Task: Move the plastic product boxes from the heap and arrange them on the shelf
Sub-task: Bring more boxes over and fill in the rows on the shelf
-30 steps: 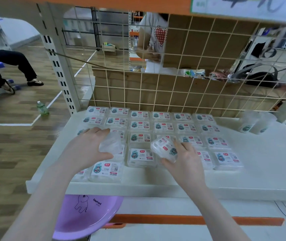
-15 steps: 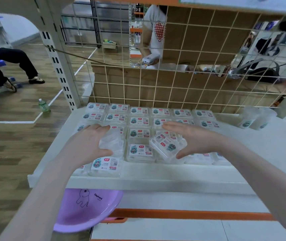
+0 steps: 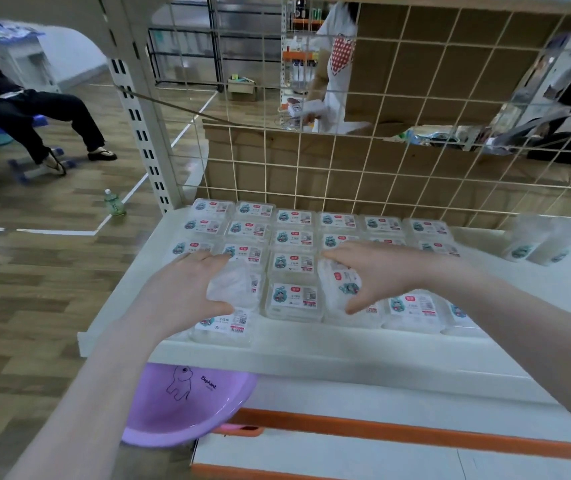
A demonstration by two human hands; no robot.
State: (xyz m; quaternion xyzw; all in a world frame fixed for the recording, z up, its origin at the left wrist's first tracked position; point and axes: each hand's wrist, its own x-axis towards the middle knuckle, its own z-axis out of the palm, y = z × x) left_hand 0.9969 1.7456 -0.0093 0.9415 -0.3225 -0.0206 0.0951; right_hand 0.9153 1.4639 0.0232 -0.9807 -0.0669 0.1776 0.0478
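Observation:
Several clear plastic product boxes with labels lie in rows on the white shelf [image 3: 363,351]. My left hand [image 3: 180,289] grips one clear box [image 3: 234,285] above the left front rows, its plain side up. My right hand [image 3: 377,271] holds another labelled box [image 3: 341,284], thumb at its near edge and fingers over its far side, low over the front middle row. A labelled box [image 3: 294,297] sits flat between my two hands.
A wire grid back panel [image 3: 381,150] with cardboard behind it closes the shelf's rear. Two upright clear containers [image 3: 540,244] stand at the right. A purple basin [image 3: 187,407] sits below the shelf. One person sits at the far left, another stands behind the grid.
My right hand turned over the top of its box and lowered it toward the front row. The left hand kept its box and shifted slightly forward.

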